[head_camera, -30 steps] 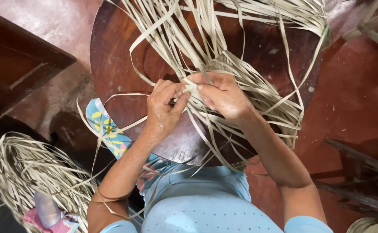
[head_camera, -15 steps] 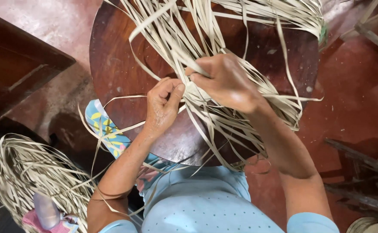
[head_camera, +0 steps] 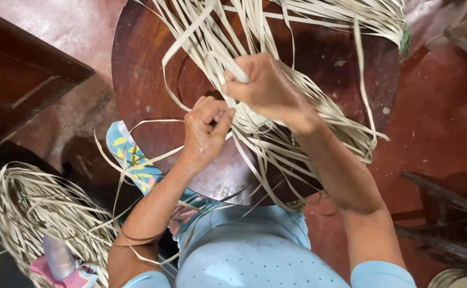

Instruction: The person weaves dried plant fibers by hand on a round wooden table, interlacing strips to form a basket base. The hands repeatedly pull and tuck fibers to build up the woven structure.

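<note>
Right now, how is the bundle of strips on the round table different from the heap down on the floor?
The strips on the round table lie loose and fanned over the round wooden table, gripped by the right hand and left hand; the heap on the floor is denser, curved and untouched, partly over a pink sandal. Both are pale, flat, narrow strips.

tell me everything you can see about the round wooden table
The round wooden table is dark reddish-brown with a smooth, slightly glossy top that shows a few pale specks. It stands on a red floor, and its far edge is cut off by the frame. Pale flat weaving strips fan across most of its top and hang over the near edge. The left hand and the right hand work those strips above it. Its legs are not visible.
</note>
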